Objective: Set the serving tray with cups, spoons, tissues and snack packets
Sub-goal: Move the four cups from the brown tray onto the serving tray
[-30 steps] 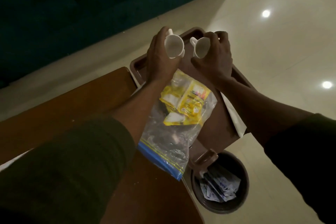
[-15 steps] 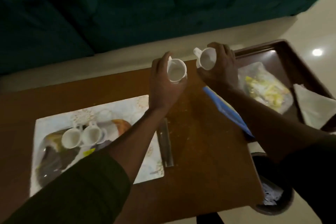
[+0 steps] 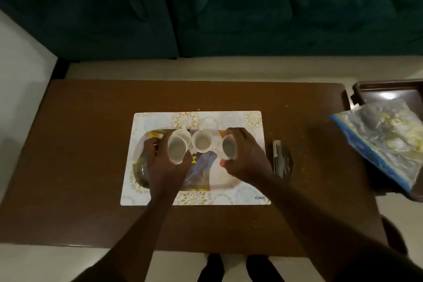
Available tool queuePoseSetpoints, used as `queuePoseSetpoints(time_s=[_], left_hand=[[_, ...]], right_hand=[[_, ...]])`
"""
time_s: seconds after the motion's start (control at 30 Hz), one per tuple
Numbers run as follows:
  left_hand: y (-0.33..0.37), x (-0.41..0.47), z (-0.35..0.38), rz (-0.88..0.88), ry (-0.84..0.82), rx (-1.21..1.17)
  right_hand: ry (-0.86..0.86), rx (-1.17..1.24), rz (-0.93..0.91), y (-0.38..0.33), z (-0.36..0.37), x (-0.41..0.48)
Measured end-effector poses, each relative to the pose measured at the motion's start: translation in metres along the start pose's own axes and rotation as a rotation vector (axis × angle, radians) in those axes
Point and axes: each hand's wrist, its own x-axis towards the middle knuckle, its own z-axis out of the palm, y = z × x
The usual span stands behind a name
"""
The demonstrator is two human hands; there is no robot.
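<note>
Two cups, half a second ago carried above the bare worktop (image 3: 91, 167), now over the tray (image 3: 225, 184) on its mat (image 3: 251, 119): left hand (image 3: 163, 167) wrapped round one cup (image 3: 176, 150), right hand (image 3: 246, 160) round another (image 3: 229, 147). Two cups (image 3: 202, 142) already stand between. Near half of tray free; spoon packet (image 3: 282, 159) just right of mat.

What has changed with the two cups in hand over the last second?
Both hands carried their cups from over the brown tray across the table to the serving tray on the mat. The left hand holds its cup beside the two cups already there; the right hand holds its cup on their other side. Neither is released. The packet bag stayed put.
</note>
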Motion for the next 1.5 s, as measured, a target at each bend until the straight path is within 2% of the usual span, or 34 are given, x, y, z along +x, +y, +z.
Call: queuePoseSetpoints(time_s=[0.17, 0.63, 0.73, 0.8, 0.93, 1.03, 1.1, 1.27, 1.37, 1.5], left_hand=[[-0.037, -0.032, 0.014, -0.129, -0.128, -0.003], [-0.035, -0.037, 0.036, -0.297, -0.207, 0.062], [-0.037, -0.038, 0.025, -0.237, -0.184, 0.208], [-0.049, -0.039, 0.017, -0.133, -0.179, 0.263], [-0.067, -0.029, 0.004, 0.15, -0.407, 0.352], [-0.073, -0.021, 0.003, 0.217, -0.503, 0.326], [-0.074, -0.02, 0.003, 0.166, -0.485, 0.289], [-0.061, -0.028, 0.009, -0.143, -0.365, 0.039], [-0.055, -0.033, 0.014, -0.181, -0.309, -0.035], [-0.054, -0.033, 0.018, -0.192, -0.279, -0.059]], right_hand=[[-0.064, 0.04, 0.021, 0.006, 0.047, -0.016], [-0.111, 0.074, 0.056, 0.004, 0.075, -0.02], [-0.041, 0.011, 0.019, 0.011, 0.074, -0.028], [-0.018, 0.01, 0.056, 0.016, 0.076, -0.037], [0.022, 0.086, 0.137, 0.015, 0.075, -0.036], [-0.012, 0.109, 0.104, 0.011, 0.075, -0.03], [-0.017, 0.138, 0.112, 0.011, 0.077, -0.028], [0.08, 0.246, 0.212, 0.007, 0.087, -0.031], [0.122, 0.287, 0.172, 0.003, 0.093, -0.034], [0.088, 0.361, 0.186, -0.004, 0.097, -0.03]])
